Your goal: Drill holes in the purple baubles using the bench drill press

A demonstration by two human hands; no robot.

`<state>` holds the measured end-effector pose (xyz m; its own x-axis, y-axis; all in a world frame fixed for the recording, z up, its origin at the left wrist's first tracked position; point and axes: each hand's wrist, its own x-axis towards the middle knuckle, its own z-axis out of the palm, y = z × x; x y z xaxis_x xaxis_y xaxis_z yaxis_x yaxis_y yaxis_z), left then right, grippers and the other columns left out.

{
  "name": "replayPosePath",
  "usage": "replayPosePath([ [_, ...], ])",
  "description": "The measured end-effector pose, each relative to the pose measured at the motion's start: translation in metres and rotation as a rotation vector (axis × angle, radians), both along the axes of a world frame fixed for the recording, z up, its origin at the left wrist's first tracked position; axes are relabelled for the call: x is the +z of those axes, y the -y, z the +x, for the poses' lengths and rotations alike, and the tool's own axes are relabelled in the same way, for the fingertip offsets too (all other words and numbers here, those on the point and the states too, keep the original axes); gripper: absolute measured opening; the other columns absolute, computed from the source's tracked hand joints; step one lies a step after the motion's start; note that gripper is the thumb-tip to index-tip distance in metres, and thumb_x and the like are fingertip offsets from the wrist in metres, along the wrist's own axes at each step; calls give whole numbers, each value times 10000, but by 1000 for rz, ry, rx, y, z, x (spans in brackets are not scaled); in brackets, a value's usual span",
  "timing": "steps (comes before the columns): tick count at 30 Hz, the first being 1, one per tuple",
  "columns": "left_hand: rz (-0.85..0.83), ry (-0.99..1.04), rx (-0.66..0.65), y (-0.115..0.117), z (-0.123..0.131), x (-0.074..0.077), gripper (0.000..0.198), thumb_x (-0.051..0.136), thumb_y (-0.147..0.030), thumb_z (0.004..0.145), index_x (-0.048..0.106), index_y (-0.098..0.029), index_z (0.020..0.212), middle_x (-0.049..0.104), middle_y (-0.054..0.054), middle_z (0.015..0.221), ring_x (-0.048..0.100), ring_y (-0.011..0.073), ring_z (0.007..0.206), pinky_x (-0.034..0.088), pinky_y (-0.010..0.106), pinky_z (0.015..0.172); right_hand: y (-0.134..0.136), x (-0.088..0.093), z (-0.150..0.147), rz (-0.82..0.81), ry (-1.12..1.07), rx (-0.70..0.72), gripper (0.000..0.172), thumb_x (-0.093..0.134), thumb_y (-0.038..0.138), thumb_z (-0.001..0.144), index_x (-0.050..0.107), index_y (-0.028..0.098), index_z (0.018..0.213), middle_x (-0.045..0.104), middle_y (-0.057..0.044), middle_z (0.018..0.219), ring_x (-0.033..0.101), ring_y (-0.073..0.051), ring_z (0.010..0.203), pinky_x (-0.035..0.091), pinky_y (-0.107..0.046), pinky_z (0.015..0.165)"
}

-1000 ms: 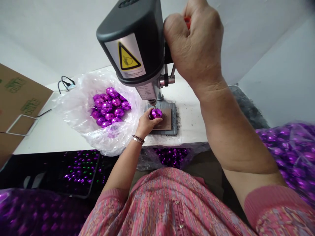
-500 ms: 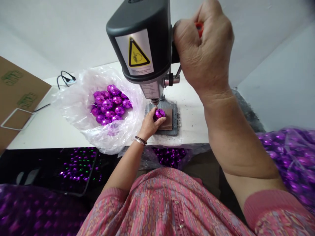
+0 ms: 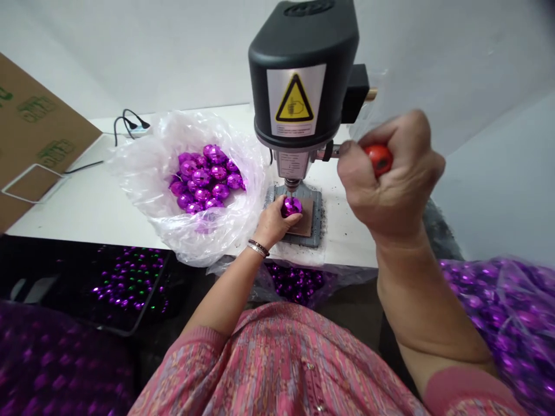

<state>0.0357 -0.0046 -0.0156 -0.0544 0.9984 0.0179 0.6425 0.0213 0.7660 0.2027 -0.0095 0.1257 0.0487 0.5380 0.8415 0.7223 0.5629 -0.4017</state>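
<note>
A black-topped drill press [image 3: 303,75] with a yellow warning label stands on the white table. My left hand [image 3: 274,222] is closed around a shiny purple mirror ball [image 3: 292,206], thumb and fingers on its sides. The ball rests on a brown board [image 3: 306,222] over the grey drill base [image 3: 318,202]. Straight above it, the drill bit [image 3: 292,193] meets the top of the ball; whether it has gone in I cannot tell. At the right of the machine, my right hand [image 3: 390,173] grips the red knob [image 3: 378,160] of the feed lever.
Left of the press, a clear plastic bag [image 3: 151,196] holds several purple balls [image 3: 202,177]. A cardboard box [image 3: 39,133] and a power strip [image 3: 139,130] are farther left. Bags of purple balls [image 3: 503,312] lie at the right. Dark shavings surround the base.
My right hand has pulled the feed lever down, and the drill bit has come down to the ball. My left hand keeps the ball on the board. The camera view has shifted.
</note>
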Motion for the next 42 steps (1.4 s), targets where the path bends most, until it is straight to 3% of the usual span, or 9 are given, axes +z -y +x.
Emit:
replayPosePath([
  [3, 7, -4, -14, 1, 0, 0, 550, 769, -365, 747, 622, -182, 1244, 714, 92, 1067, 655, 253, 981, 491, 352, 880, 8, -17, 1, 19, 89, -94, 207, 466, 387, 893, 466, 213, 781, 483, 14, 672, 464, -87, 603, 419, -242, 618],
  [9, 14, -28, -51, 2, -1, 2, 485, 735, -348, 785, 616, -191, 1228, 714, 75, 1077, 657, 241, 987, 488, 328, 861, 12, -40, 2, 209, 153, -91, 77, 526, 265, 871, 504, 206, 827, 515, 19, 688, 493, -86, 629, 391, -241, 615],
  [23, 17, -81, -45, 3, 0, 5, 483, 740, -353, 791, 609, -171, 1219, 700, 94, 1077, 644, 254, 991, 469, 324, 838, 12, -62, -9, 319, 108, -136, 61, 537, 191, 862, 481, 196, 886, 544, 3, 722, 517, -96, 660, 397, -239, 607],
  [34, 13, -58, -78, 2, -3, 4, 427, 730, -364, 792, 615, -202, 1171, 704, 64, 1049, 645, 237, 957, 477, 319, 821, 10, -76, -16, 354, -12, -81, 62, 522, 191, 866, 461, 197, 857, 480, 13, 697, 469, -84, 622, 384, -232, 586],
  [37, 2, -53, -87, 1, -4, 4, 455, 729, -366, 792, 608, -206, 1200, 707, 64, 1070, 649, 239, 970, 487, 326, 841, 9, -66, -17, 346, -41, -81, 74, 511, 211, 888, 454, 189, 846, 461, 25, 694, 451, -61, 618, 377, -210, 589],
  [42, 12, 19, -116, 3, -5, 0, 548, 733, -289, 765, 572, -190, 1279, 690, 77, 1155, 644, 246, 1049, 495, 364, 944, -6, -16, -13, 157, -117, -100, 258, 492, 371, 939, 481, 145, 815, 422, 41, 679, 391, -25, 606, 362, -191, 613],
])
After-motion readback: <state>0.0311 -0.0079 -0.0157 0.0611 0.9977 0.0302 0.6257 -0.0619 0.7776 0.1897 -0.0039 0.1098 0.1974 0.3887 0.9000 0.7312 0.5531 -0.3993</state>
